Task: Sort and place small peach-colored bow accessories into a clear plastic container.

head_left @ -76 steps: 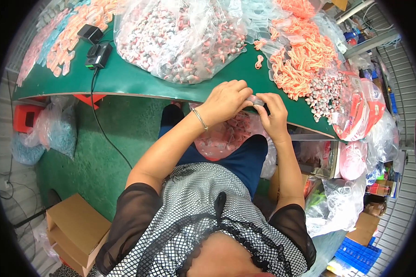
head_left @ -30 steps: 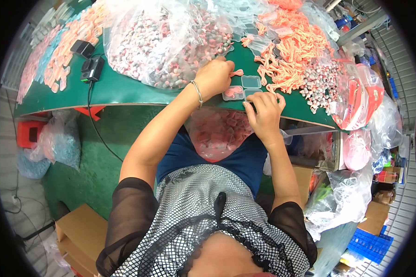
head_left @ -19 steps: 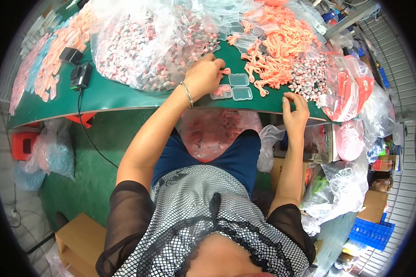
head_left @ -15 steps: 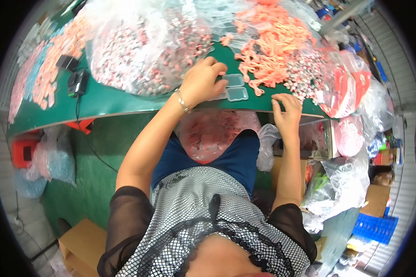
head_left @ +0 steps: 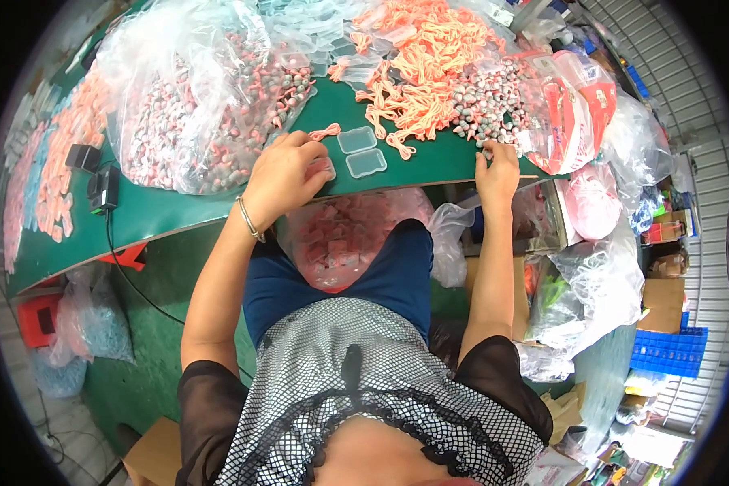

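Right hand (head_left: 498,166) shifted right to bead pile (head_left: 494,97), fingers curled; left hand (head_left: 287,166) covers clear box (head_left: 322,168).

Left hand (head_left: 287,174): I see its back only; the fingers curl over a small clear box (head_left: 322,168), mostly covered, so I can't tell the grasp.
Right hand (head_left: 496,166): fingertips vanish among the grey-and-pink pieces (head_left: 494,101); whether they pinch one, I can't tell.
Lap bag (head_left: 344,239): its upper part is hidden beneath the green table (head_left: 178,212) edge.
Bagged pieces (head_left: 194,113): too small for me to make out.
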Tool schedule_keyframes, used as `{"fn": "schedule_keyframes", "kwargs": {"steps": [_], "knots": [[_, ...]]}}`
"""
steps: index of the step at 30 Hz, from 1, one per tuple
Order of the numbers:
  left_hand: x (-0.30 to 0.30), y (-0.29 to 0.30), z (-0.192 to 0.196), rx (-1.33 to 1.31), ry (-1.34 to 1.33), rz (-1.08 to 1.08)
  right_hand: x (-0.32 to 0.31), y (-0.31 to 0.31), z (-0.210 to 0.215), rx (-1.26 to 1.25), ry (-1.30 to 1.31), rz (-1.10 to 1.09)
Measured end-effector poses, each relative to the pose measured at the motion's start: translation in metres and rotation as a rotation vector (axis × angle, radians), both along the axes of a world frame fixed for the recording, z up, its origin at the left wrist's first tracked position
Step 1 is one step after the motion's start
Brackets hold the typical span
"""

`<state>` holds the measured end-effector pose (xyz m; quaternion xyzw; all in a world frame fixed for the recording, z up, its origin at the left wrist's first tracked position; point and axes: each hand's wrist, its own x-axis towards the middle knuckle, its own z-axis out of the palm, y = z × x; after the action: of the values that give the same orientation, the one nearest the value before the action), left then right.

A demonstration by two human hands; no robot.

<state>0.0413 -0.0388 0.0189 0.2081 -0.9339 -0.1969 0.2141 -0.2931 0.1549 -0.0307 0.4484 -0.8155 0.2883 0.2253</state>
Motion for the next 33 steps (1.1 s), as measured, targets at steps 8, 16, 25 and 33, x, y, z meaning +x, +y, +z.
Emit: {"fn": "schedule_keyframes", "kwargs": {"steps": [8,16,25,33], "knots": [[-0.015,-0.021,-0.012,0.019,0.098,0.186,0.003,0.013,-0.002,-0.035,-0.096,-0.044],[-0.042,-0.04,-0.024,0.064,-0.036,0.218,-0.005,0.01,-0.007,-0.063,0.07,-0.061],[-0.025,-0.034,-0.009,0.027,0.104,0.284,0.01,0.008,-0.005,-0.099,-0.157,0.034],[-0.029,-0.048,-0.014,-0.286,-0.018,0.482,0.008,0.006,-0.006,-0.09,-0.134,0.083]]}}
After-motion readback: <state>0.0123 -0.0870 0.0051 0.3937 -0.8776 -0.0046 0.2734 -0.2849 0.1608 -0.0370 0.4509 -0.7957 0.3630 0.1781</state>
